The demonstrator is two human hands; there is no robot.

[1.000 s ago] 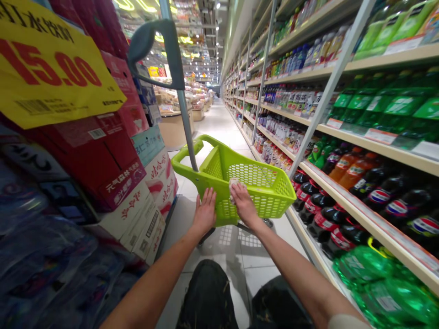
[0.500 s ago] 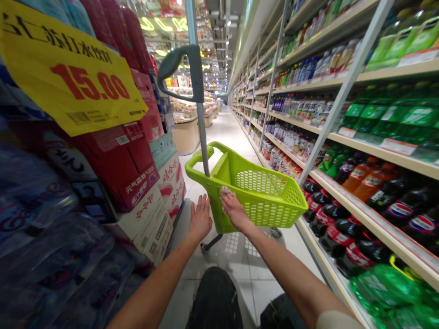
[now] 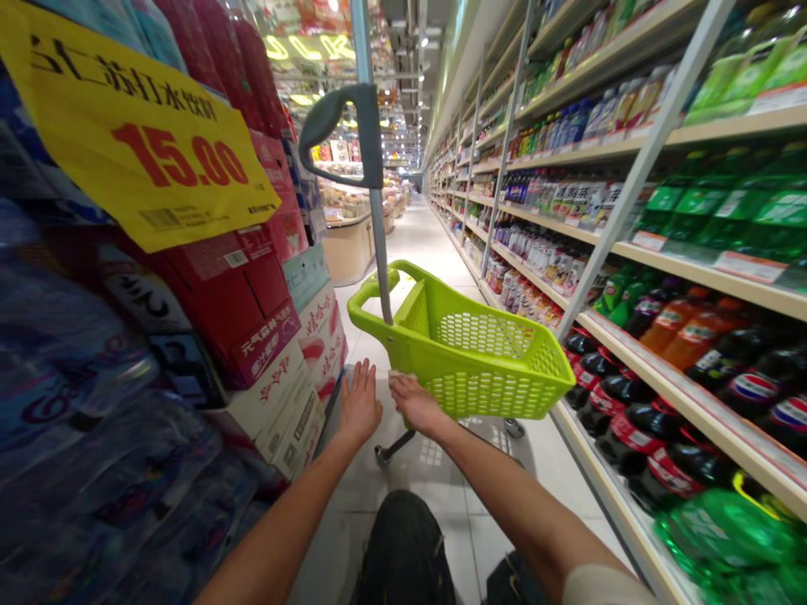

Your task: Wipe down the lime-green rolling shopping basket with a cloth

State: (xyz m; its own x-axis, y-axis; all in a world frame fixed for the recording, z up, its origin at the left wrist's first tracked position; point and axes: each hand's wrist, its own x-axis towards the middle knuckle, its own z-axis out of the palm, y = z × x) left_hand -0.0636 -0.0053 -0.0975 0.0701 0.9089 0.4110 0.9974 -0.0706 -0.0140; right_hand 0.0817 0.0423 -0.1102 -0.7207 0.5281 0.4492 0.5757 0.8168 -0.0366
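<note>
Pale cloth (image 3: 392,374), only a sliver of it in sight, shows at the fingertips of the right hand (image 3: 414,403), whose fingers I see bent close together over it at the near corner of the lime-green basket (image 3: 435,357). My left hand (image 3: 361,399) holds nothing; its fingers point up and slightly apart, just beside that corner and near the stacked cartons.

From where I sit, the basket is ahead of both hands, angled to the right, its grey pole (image 3: 378,244) and loop handle (image 3: 371,139) rising from its left end.

To the left I can read 元气森林 on a purple-fronted red carton (image 3: 252,332), above white boxes (image 3: 283,395) with red script. Over them a yellow price sign (image 3: 189,160) says 苏打水饮料 and 15.00, with a barcode below. Wrapped bottles (image 3: 69,412) fill the lower left, their lettering blurred to me.

On the right-hand shelves (image 3: 706,294), I make out round Pepsi logos on dark bottles (image 3: 753,382), near orange bottles (image 3: 703,332). Above are green bottles (image 3: 687,197) with labels too small to read. Beyond the pole, yellow neon letters (image 3: 315,47) end in LK.
</note>
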